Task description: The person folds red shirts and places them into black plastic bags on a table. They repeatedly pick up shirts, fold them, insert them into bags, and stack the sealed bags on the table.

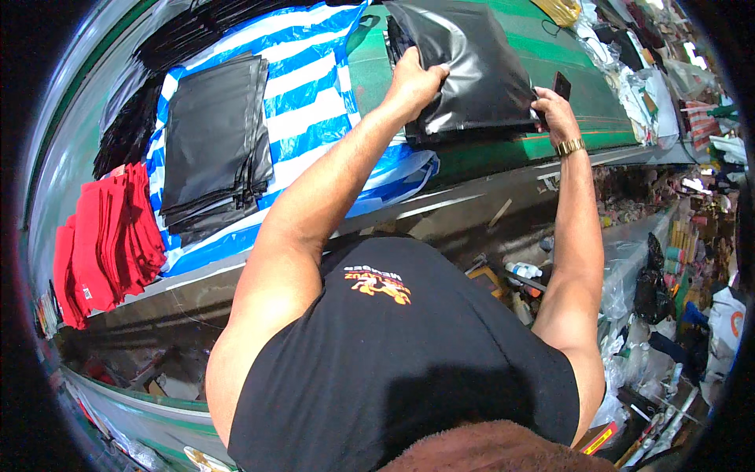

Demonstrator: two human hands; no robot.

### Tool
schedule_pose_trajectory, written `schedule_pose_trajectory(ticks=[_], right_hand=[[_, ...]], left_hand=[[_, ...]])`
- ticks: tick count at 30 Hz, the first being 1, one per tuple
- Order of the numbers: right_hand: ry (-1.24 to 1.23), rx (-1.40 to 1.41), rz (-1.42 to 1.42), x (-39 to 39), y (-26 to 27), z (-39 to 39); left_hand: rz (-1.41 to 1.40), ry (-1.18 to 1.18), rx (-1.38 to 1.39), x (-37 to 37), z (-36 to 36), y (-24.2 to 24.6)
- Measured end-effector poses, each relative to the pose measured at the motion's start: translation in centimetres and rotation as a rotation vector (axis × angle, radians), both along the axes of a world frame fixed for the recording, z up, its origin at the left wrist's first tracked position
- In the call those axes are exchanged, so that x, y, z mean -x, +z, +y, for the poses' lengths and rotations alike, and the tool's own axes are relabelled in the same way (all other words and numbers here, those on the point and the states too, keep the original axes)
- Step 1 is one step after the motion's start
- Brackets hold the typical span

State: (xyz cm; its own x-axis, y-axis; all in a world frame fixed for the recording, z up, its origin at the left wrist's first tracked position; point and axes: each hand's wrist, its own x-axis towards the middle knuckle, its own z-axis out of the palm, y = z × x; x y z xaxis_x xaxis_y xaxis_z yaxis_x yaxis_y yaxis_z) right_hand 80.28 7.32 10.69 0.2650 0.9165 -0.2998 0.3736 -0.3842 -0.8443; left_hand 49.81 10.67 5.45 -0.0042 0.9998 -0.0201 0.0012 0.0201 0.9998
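Observation:
A glossy black plastic bag point(478, 65) lies on the green tabletop point(581, 100), in front of me and to the right. My left hand point(416, 82) grips its left side, thumb over the top and fingers at the edge. At the lower right corner, my right hand point(551, 109) pinches the plastic. Just beyond those fingers is a small dark object point(561, 86), too unclear to name. More dark layers show under the bag's left edge. Further left, a stack of flat black plastic bags point(212, 130) rests on a blue-and-white striped plastic sheet point(304, 121).
Folded red fabric pieces point(106, 242) are piled at the table's left front edge. Dark bundles point(177, 41) line the back left. A yellow plastic bag point(557, 10) lies at the far right, near heaped scraps point(643, 76). Clutter and clear plastic point(625, 295) fill the area below right.

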Motion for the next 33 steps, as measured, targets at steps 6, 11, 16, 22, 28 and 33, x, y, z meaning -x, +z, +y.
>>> schedule_pose_trajectory(ticks=[6,11,16,22,28,33], right_hand=[[-0.065,0.011,-0.118,-0.4,1.1,-0.9],[-0.047,0.094,-0.375,1.5,1.6,-1.1],[0.141,-0.048,-1.106,4.0,4.6,-0.1],[0.307,-0.528,-0.98,14.4,6.4,3.7],[0.55,-0.757,-0.888,22.3,3.2,8.6],[0.548,-0.873,-1.069,21.2,1.7,10.0]], left_hand=[[-0.029,-0.098,-0.059,0.4,1.0,-0.1],[-0.216,-0.205,-0.055,2.2,-0.5,-0.8],[-0.186,-0.253,0.03,3.6,-0.9,-2.4],[-0.184,-0.179,-0.03,4.3,-1.3,-3.4],[-0.152,-0.106,-0.031,5.3,1.4,-3.1],[-0.307,-0.24,0.136,6.0,4.0,-1.9]])
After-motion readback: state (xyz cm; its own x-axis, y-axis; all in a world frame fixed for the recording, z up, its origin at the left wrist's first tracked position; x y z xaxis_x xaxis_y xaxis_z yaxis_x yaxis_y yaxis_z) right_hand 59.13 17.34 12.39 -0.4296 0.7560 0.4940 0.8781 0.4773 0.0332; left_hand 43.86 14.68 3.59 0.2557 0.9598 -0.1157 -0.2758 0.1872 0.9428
